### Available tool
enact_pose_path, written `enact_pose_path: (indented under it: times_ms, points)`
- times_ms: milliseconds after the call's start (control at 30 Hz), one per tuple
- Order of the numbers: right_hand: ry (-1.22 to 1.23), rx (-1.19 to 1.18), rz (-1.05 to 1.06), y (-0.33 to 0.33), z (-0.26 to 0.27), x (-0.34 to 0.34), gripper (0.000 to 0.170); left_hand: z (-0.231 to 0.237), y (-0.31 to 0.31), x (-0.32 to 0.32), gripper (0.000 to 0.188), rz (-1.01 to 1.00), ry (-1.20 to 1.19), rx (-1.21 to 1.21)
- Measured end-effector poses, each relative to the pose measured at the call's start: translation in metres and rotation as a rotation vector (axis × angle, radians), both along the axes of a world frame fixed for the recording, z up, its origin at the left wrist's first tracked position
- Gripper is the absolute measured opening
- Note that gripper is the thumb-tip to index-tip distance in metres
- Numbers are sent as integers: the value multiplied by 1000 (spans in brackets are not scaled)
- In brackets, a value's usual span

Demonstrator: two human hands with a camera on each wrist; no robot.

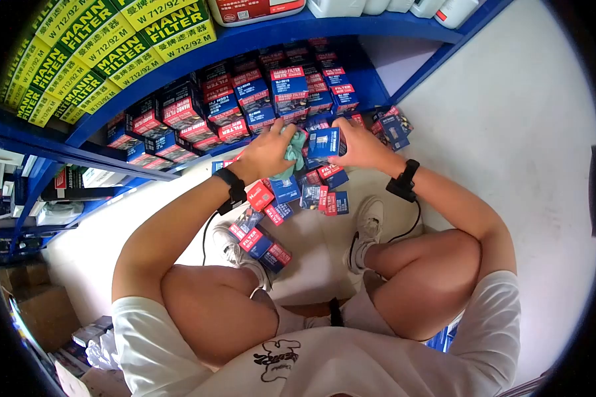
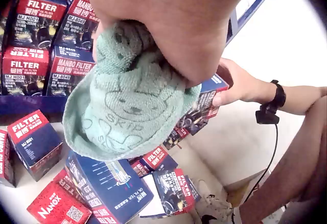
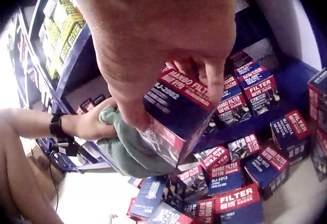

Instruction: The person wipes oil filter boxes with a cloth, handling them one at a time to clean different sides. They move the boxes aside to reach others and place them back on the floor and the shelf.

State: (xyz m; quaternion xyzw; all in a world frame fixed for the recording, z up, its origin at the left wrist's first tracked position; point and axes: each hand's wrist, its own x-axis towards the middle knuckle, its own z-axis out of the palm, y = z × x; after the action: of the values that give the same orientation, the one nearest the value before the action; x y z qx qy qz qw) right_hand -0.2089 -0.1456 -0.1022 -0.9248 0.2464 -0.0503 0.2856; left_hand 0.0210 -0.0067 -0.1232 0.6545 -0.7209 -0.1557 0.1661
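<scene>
In the head view my left hand (image 1: pixel 269 151) grips a crumpled green towel (image 2: pixel 133 101), which hangs below it and shows a printed face in the left wrist view. Close to its right, my right hand (image 1: pixel 363 147) holds a blue and red oil filter box (image 3: pixel 176 106) between thumb and fingers. The towel lies right beside this box, overlapping it in the left wrist view. Beneath both hands, several filter boxes (image 1: pixel 285 190) lie loosely on the floor, among them a red Nanox box (image 2: pixel 59 202).
A blue shelf (image 1: pixel 245 40) ahead carries rows of oil filter boxes (image 1: pixel 255 99) on its lower level. Yellow-green Mann Filter boxes (image 1: pixel 112 46) and white bottles (image 1: pixel 453 12) stand above. A white wall (image 1: pixel 510 132) closes off the right; a shoe (image 1: pixel 371 218) stands near the boxes.
</scene>
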Motion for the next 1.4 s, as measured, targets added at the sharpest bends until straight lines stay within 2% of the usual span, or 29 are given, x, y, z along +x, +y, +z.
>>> enact_pose_path:
  times_ms: [133,300,333,433,533,967,1033,1233,1300,1400]
  points:
    - [-72,26,52,-8,-13,2,71,1,6,3,70,10,-16,31]
    - [-76,206,99,-13,-17,9,73,-3,15,9,71,42,-25,38]
    - [-145,132,166,-14,-18,8,75,-3,14,9,71,39,-20,28]
    - [-103,118,260,-17,-12,8,79,-7,10,8,72,18,2,45]
    - [-71,188,236,-16,-7,9,78,-1,5,1,71,-2,10,80]
    - [-80,149,248,-15,-6,15,79,14,-5,-18,67,11,51,-34]
    - [-181,125,287,-6,0,15,78,12,-7,-15,66,114,15,-35]
    - [-122,111,216,-9,-6,9,80,18,-1,-24,67,61,85,-49]
    - [-157,71,213,-14,-13,3,80,23,1,-32,69,-51,88,-56]
    - [-154,59,214,-16,-14,0,80,31,-1,-41,70,-35,74,-46]
